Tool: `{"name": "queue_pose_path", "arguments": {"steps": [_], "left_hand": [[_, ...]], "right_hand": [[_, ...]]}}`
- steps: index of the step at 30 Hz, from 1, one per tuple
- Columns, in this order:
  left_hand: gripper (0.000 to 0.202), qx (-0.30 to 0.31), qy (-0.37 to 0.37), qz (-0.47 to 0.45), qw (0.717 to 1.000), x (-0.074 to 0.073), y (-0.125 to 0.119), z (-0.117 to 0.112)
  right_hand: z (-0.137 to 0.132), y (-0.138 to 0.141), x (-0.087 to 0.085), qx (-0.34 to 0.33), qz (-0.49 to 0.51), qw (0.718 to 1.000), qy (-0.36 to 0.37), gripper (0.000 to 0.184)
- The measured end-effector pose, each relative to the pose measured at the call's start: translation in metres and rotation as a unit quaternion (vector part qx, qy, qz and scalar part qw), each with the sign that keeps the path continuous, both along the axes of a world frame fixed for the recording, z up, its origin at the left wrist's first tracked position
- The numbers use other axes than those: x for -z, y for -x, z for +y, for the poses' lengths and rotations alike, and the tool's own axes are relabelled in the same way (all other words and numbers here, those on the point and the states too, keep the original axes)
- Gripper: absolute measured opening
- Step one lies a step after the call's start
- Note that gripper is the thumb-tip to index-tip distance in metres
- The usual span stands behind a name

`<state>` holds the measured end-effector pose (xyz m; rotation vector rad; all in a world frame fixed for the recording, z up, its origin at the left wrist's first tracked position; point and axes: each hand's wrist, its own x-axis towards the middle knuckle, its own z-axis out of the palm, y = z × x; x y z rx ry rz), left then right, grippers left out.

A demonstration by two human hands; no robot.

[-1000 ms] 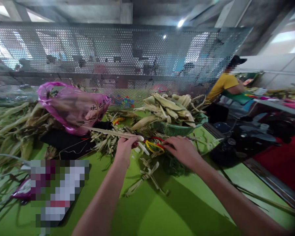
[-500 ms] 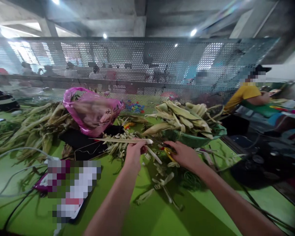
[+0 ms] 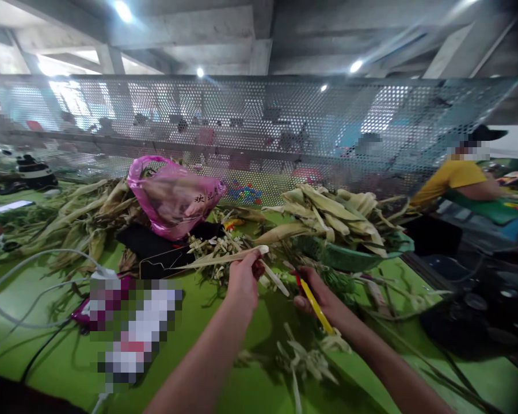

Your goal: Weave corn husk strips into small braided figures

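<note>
My left hand (image 3: pixel 243 278) is closed round a long pale leaf strip (image 3: pixel 218 259) that points left over the green table (image 3: pixel 250 379). My right hand (image 3: pixel 317 293) is closed on a yellow-and-red handled tool (image 3: pixel 313 302), probably scissors, whose handle slants down towards my wrist. Loose pale husk scraps (image 3: pixel 304 359) lie on the table just under both hands. Beyond my hands stands a green basin (image 3: pixel 349 257) heaped with corn husks (image 3: pixel 332 213).
A pink plastic bag (image 3: pixel 172 195) and a black cloth (image 3: pixel 155 247) sit left of centre, with a husk pile (image 3: pixel 77 213) further left. White cables (image 3: pixel 34 276) cross the near left. A perforated metal screen (image 3: pixel 259 132) backs the table. A person in a yellow shirt (image 3: pixel 453 178) sits at right.
My right hand has picked up the yellow-and-red tool from the scraps and drawn it back towards me. My left hand keeps the leaf strip. The view has shifted left and upward.
</note>
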<state>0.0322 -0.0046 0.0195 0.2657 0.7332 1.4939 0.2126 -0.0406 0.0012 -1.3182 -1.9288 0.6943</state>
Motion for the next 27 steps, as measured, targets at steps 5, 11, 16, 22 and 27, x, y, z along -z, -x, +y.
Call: {"name": "queue_pose_path", "arguments": {"steps": [5, 11, 16, 22, 27], "left_hand": [[0.015, -0.004, 0.003, -0.014, 1.000, -0.001, -0.006, -0.006], [0.018, 0.014, 0.016, 0.012, 1.000, 0.000, -0.017, -0.014], [0.017, 0.030, 0.044, 0.023, 0.998, -0.001, -0.021, -0.019], [0.019, 0.024, 0.036, 0.025, 0.999, -0.002, -0.020, -0.017], [0.020, 0.021, -0.026, 0.043, 0.999, 0.000, -0.013, -0.011]], "right_hand": [[-0.003, 0.013, 0.000, -0.004, -0.075, 0.997, 0.016, 0.060], [-0.002, 0.025, -0.003, -0.015, -0.040, 0.999, -0.007, 0.054], [-0.003, 0.026, -0.003, -0.013, 0.005, 1.000, 0.002, 0.047], [-0.004, 0.023, 0.003, 0.009, -0.005, 1.000, -0.001, 0.031], [0.007, 0.006, 0.002, 0.057, -0.089, 0.994, -0.007, 0.025]]}}
